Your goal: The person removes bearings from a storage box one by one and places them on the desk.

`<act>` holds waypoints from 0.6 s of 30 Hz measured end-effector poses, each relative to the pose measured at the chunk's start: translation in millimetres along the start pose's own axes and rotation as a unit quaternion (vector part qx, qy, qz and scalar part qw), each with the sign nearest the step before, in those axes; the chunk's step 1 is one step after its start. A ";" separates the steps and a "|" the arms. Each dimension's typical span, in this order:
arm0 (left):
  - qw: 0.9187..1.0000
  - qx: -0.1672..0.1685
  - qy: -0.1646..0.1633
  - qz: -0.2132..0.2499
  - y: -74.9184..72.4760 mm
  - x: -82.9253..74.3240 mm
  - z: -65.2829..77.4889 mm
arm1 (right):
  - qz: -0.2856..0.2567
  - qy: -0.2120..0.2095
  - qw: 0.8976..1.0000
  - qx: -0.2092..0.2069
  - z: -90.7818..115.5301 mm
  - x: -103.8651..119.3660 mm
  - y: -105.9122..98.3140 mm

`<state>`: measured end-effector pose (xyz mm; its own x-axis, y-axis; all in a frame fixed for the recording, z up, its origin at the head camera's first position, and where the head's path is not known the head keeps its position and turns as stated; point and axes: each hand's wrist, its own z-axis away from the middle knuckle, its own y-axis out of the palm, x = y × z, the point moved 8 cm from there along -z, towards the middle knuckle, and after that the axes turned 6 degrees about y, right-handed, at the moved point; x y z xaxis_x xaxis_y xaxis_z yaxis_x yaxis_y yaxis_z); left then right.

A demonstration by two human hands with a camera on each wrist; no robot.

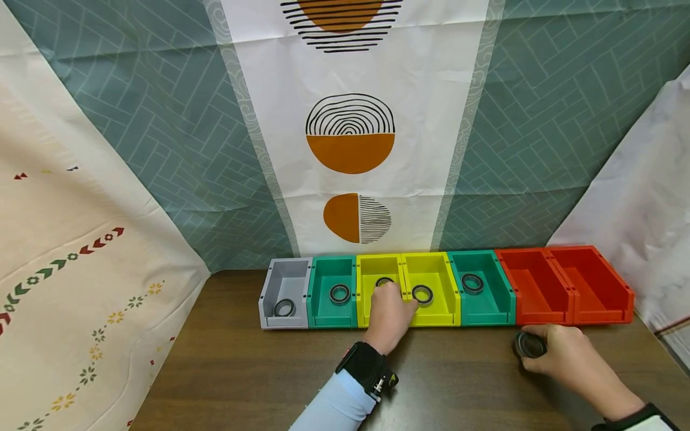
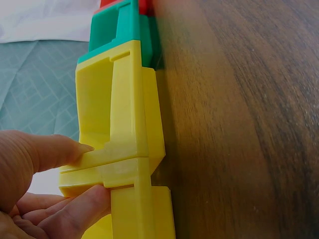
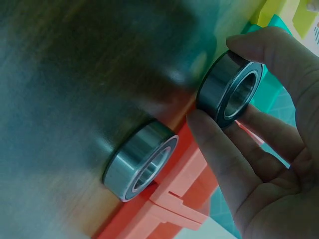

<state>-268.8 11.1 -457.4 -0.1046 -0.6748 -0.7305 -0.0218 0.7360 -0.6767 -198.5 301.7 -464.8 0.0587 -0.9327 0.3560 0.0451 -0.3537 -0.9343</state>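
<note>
My left hand [image 1: 390, 317] is at the two joined yellow bins [image 1: 450, 317]. In the left wrist view its thumb and fingers pinch the adjoining side walls [image 2: 124, 162] where the bins meet. One ball bearing [image 1: 422, 294] lies in the right yellow bin; another [image 1: 384, 281] in the left one is partly hidden by the hand. My right hand [image 1: 568, 353] holds a dark ball bearing [image 3: 229, 89] between thumb and fingers, in front of the bins. Near the red bins a second bearing [image 3: 142, 162] shows in the right wrist view; the head view does not show it clearly.
The bins stand in a row along the cloth backdrop. A grey bin [image 1: 286, 324], a left green bin [image 1: 331, 321] and a right green bin [image 1: 487, 317] each hold one bearing. Two red bins [image 1: 601, 314] end the row. The brown wooden table [image 1: 232, 371] extends in front.
</note>
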 end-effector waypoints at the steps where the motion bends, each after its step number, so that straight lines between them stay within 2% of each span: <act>1: 1.000 0.000 -0.001 0.000 0.3 0.4 0.0 | 0.000 0.003 1.000 0.003 -0.3 -0.9 1.4; 18: 1.000 -0.006 0.012 -0.002 -0.7 -1.1 0.1 | 0.007 0.023 0.999 0.036 -3.1 -5.3 6.7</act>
<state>-268.6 11.4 -456.2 -0.1278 -0.6760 -0.7257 -0.0338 0.7343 -0.6780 -201.6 304.1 -473.0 0.0137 -0.9402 0.3405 0.1168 -0.3367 -0.9344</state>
